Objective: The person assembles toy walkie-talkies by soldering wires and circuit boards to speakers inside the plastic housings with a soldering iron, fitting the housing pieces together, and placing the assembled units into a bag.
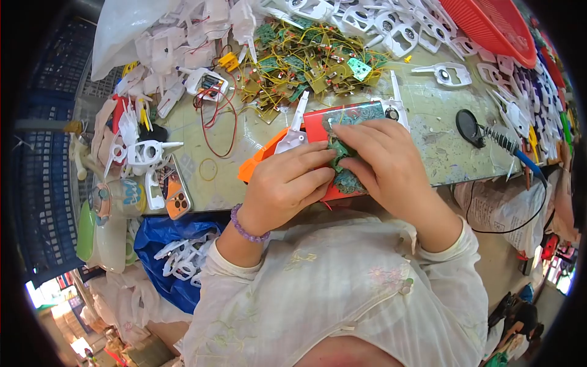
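Observation:
My left hand (292,176), with a purple bead bracelet at the wrist, and my right hand (384,151) meet at the front of the bench. Both have their fingers closed on a small green circuit board (338,148), largely covered by the fingertips. Under them lies a red box with a dark teal pattern (361,114). Left of the box, a white plastic housing (293,139) rests against an orange plastic piece (262,154). Behind my right hand stands another white housing with a round dark part (393,112).
Circuit boards with yellow wires (306,64) are heaped at the back, beside white housings (397,27) and a red basket (492,27). A soldering iron (526,160) sits in its coil holder at right. At left are a phone (178,199) and a battery housing with red wires (208,84).

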Tool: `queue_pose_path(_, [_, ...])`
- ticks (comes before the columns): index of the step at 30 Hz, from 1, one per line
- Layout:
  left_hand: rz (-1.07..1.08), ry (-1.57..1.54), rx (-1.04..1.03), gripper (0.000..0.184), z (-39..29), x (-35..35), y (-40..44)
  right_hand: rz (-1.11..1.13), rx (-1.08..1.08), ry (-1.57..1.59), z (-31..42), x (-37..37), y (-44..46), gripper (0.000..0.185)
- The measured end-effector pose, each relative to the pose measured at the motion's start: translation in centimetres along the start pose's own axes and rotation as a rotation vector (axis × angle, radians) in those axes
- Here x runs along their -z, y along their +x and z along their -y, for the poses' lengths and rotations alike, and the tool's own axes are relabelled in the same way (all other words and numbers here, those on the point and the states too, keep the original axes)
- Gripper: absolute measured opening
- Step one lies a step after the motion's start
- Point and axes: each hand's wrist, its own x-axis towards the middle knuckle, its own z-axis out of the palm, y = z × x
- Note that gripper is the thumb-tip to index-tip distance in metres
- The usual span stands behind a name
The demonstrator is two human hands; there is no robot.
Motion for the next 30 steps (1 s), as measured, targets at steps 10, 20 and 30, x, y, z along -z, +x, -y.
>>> queue_pose_path(10, [0.018,0.207,-0.021,0.024,-0.9,0.2,0.3,-0.222,-0.264,0.345,-0.8,1.2,-2.3,0.046])
queue_pose_path(20, [-0.028,0.187,0.031,0.020,-1.4,0.1,0.3,-0.108,0.062,0.027,0.3,-1.1,-2.5,0.024])
queue_pose_path(30, [-0.068,0.104,0.053,0.021,-1.3,-0.3,-0.1,-0.134,0.039,0.052,0.5,-1.0,-2.2,0.017])
